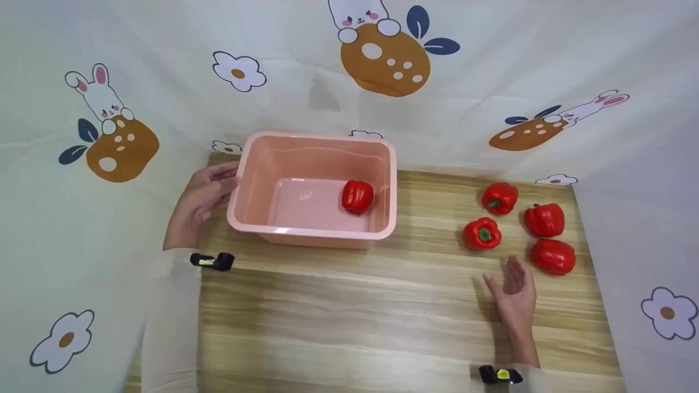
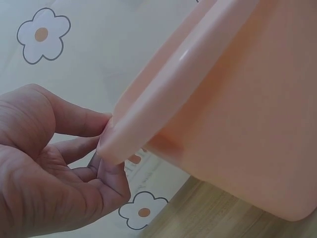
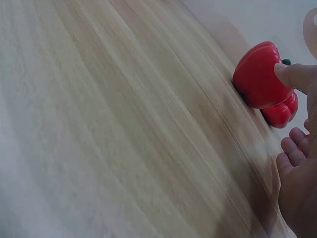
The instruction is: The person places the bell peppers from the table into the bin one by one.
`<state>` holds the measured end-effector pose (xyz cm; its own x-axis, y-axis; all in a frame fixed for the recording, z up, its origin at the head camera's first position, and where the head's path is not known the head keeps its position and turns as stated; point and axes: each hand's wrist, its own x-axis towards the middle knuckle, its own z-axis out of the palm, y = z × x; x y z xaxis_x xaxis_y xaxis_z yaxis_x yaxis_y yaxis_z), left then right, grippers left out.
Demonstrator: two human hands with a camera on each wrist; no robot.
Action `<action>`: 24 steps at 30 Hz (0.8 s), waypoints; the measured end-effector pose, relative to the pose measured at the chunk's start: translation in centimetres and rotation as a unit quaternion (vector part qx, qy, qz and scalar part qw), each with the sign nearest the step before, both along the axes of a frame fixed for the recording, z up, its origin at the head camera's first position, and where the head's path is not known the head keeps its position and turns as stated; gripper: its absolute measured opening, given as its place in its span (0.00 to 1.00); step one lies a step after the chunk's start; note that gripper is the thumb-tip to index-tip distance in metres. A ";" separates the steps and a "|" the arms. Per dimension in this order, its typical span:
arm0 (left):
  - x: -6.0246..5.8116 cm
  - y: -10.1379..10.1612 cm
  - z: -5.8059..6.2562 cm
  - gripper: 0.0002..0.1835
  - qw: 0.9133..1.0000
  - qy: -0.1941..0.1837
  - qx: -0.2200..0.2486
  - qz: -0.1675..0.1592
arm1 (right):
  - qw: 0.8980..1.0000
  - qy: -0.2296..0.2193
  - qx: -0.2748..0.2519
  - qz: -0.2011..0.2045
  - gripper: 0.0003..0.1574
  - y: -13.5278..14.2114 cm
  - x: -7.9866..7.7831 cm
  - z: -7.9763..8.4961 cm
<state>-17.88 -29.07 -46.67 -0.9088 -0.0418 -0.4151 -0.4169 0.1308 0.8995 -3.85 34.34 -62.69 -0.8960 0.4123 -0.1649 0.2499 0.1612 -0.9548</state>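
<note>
A pink plastic tub point(image 1: 314, 232) stands toward the back left of the table, with one red bell pepper point(image 1: 357, 197) lying inside at its right end. My left hand point(image 1: 199, 202) pinches the tub's left rim between thumb and fingers, as the left wrist view shows close up. At the right, my right hand point(image 1: 516, 305) holds nothing, its thumb spread from its fingers. Just beyond it lie loose red bell peppers: a near-left one point(image 1: 482, 233), a back one point(image 1: 499, 197), a right one point(image 1: 545, 219) and a near-right one point(image 1: 553, 256).
The wood-grain table point(image 1: 349, 311) is bordered by a pale printed cloth point(image 1: 295, 33) at the back and both sides. The tub's back edge stands close to the cloth.
</note>
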 end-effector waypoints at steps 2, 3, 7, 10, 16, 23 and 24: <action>-0.2 0.1 -0.1 0.33 1.000 -0.002 0.003 -0.003 | 1.000 0.005 0.001 -0.002 0.54 -0.1 -0.2 -0.1; -0.2 0.2 -0.1 0.33 1.000 -0.003 0.002 -0.005 | 1.000 0.011 0.000 -0.003 0.54 -0.2 -0.4 -0.2; -0.2 0.0 -0.1 0.33 1.000 -0.003 -0.001 -0.008 | 0.999 0.033 0.013 0.007 0.51 -0.6 -1.4 -0.1; -0.1 -0.1 -0.2 0.33 1.000 -0.002 0.000 -0.004 | 0.998 0.042 0.030 0.021 0.51 -0.8 -2.6 0.0; 0.0 -0.2 -0.4 0.32 1.000 0.002 -0.005 -0.007 | 0.998 0.051 0.020 0.031 0.52 -1.3 -4.6 0.3; -0.2 -0.2 -0.4 0.32 1.000 0.008 -0.001 -0.014 | 0.998 0.046 -0.018 0.025 0.55 -2.0 -5.6 0.3; -0.2 -0.1 -0.3 0.32 1.000 0.008 -0.002 -0.013 | 0.998 0.045 -0.019 0.025 0.55 -2.1 -5.8 0.3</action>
